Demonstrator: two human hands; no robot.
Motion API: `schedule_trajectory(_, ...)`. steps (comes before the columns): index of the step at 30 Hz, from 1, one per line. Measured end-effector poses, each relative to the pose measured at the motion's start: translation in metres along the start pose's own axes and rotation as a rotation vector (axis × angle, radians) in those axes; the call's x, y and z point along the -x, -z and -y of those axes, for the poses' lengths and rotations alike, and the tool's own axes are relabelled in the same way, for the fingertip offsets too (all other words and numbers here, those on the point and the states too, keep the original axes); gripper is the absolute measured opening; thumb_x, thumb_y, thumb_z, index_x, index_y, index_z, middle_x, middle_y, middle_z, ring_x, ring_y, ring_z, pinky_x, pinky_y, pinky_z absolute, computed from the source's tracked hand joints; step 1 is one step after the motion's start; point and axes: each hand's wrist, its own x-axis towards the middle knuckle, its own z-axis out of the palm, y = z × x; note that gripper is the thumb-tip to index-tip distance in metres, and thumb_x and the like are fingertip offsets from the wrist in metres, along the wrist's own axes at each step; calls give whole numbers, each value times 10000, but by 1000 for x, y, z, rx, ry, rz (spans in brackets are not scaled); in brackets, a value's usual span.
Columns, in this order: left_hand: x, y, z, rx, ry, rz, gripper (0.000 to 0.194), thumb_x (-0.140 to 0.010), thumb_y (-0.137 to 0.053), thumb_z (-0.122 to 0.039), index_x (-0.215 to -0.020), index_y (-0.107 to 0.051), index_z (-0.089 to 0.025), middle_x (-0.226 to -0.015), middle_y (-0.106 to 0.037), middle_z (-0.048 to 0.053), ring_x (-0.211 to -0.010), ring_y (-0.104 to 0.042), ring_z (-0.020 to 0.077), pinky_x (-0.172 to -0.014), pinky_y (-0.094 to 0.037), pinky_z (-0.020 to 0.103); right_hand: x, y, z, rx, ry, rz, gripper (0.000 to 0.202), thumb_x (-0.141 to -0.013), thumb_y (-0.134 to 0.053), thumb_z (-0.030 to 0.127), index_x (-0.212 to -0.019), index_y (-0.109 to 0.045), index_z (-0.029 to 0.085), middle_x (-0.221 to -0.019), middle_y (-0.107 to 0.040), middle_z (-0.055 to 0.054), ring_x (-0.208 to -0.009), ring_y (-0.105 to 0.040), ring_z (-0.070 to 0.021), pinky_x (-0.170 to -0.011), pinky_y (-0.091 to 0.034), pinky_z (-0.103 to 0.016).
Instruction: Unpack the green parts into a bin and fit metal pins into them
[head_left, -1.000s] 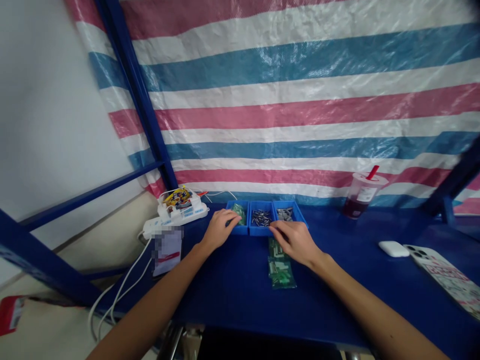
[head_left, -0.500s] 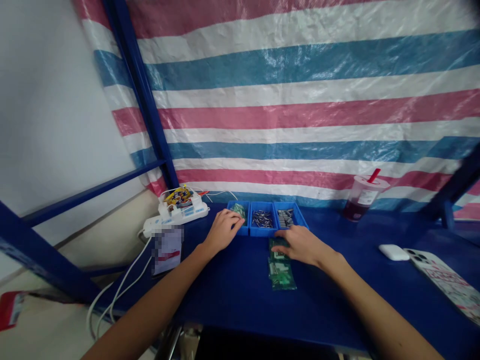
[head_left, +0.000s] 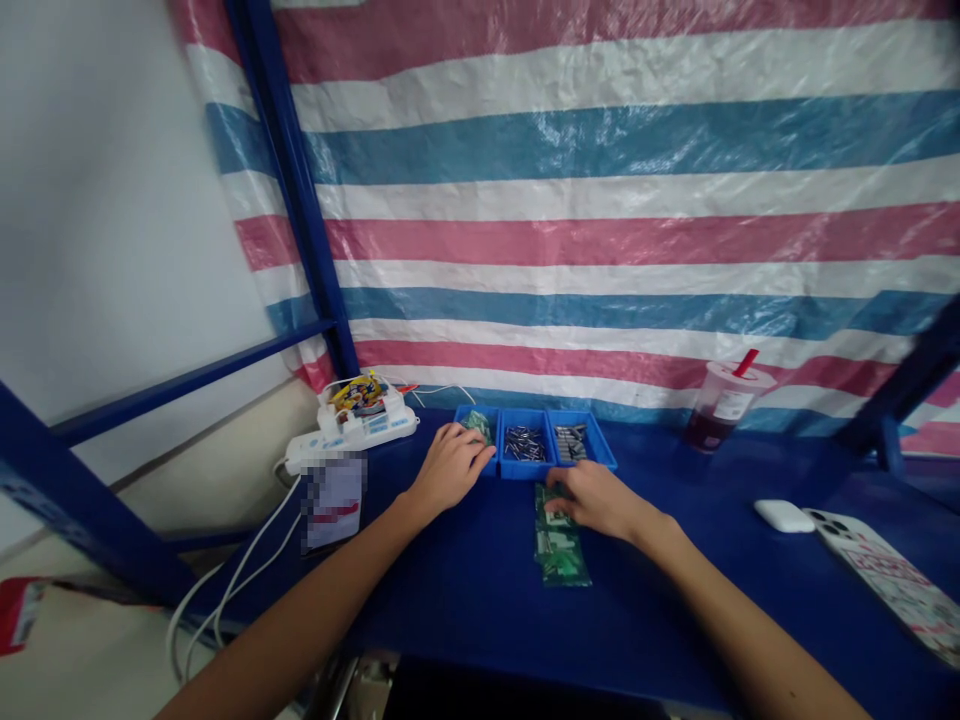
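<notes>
My left hand [head_left: 451,466] reaches over the left blue bin [head_left: 491,466], where green-printed clear packets [head_left: 477,424] lie. Its fingers are bent and its thumb stands apart; the fingertips are partly hidden. Flat on the table, a short column of green packets [head_left: 562,560] runs toward me from the bins. Over the top packet rests my right hand [head_left: 596,500], with a gap between index finger and thumb. Small dark screws [head_left: 523,443] fill the middle bin [head_left: 523,471]. Grey, rod-like pieces [head_left: 571,442] lie in the right bin [head_left: 602,448].
A white power strip [head_left: 360,437] with cables and a blurred-out screen device [head_left: 335,500] are on the left. To the right stand a drink cup [head_left: 716,410] with a red straw, a white earbud case [head_left: 784,516] and a phone [head_left: 885,570]. Striped sheeting hangs behind the blue table [head_left: 480,610].
The view has shifted slightly. My right hand's fingers have moved a little on the top packet, and my left hand stays at the left bin. The packets on the table look unchanged.
</notes>
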Motion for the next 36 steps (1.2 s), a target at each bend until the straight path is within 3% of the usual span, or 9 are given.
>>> schedule_trajectory(4,1,5,0,40,-46,31,342,-1043,-476,-375,-937,-771,-240,-1076,-741,37,-1051,-555,238,-1040,-348,447,-1,1,2,-3,26,-18,58,-922,-681,274,-904,-701,223,-656,-656,-1,-639,-642,-188,-564,-315,-280)
schedule_trajectory(10,1,6,5,118,-67,38,312,-1052,-462,-358,-1049,-754,-248,-1113,-757,27,-1088,-606,234,-1050,-375,442,-1,1,4,-10,51,-75,105,-967,-611,258,-899,-681,220,-661,-662,6,-620,-633,-170,-566,-286,-290)
schedule_trajectory(16,2,5,11,301,37,-107,324,-1067,-424,-341,-1185,-705,-234,-1202,-732,38,-1150,-651,219,-1041,-450,375,1,6,9,-48,58,-168,163,-1023,-547,311,-959,-666,218,-728,-693,0,-627,-632,-164,-607,-345,-282)
schedule_trajectory(22,4,13,2,312,17,-226,280,-1062,-433,-298,-1166,-679,-218,-1162,-715,53,-1114,-638,213,-1019,-456,368,2,13,20,-157,84,-417,227,-1046,-493,350,-938,-639,213,-897,-664,-47,-737,-626,-173,-658,-429,-289)
schedule_trajectory(25,5,12,-5,276,-11,-210,258,-1053,-462,-310,-1194,-662,-226,-1180,-695,59,-1132,-613,221,-1035,-438,391,0,13,24,-147,69,-510,194,-1042,-494,326,-957,-625,211,-954,-637,-59,-810,-625,-186,-705,-456,-304)
schedule_trajectory(29,5,6,-9,176,-2,-98,307,-1021,-548,-383,-1293,-614,-256,-1201,-670,50,-1143,-589,231,-1051,-412,414,-3,11,17,-29,-51,-588,165,-1033,-488,289,-909,-563,210,-942,-609,-62,-875,-594,-232,-791,-450,-372)
schedule_trajectory(32,6,0,-10,92,-16,-30,345,-998,-590,-414,-1308,-614,-265,-1094,-680,37,-1066,-588,233,-1009,-425,415,-6,7,5,3,-129,-541,136,-1033,-461,277,-927,-521,216,-991,-584,-75,-870,-585,-241,-776,-459,-382)
schedule_trajectory(36,7,-4,-11,49,-45,-12,297,-1025,-546,-391,-1277,-651,-275,-1048,-680,35,-1020,-580,222,-984,-423,403,-7,-3,-3,-27,-113,-417,122,-1046,-417,276,-966,-492,223,-1050,-548,-78,-839,-606,-227,-741,-493,-367)
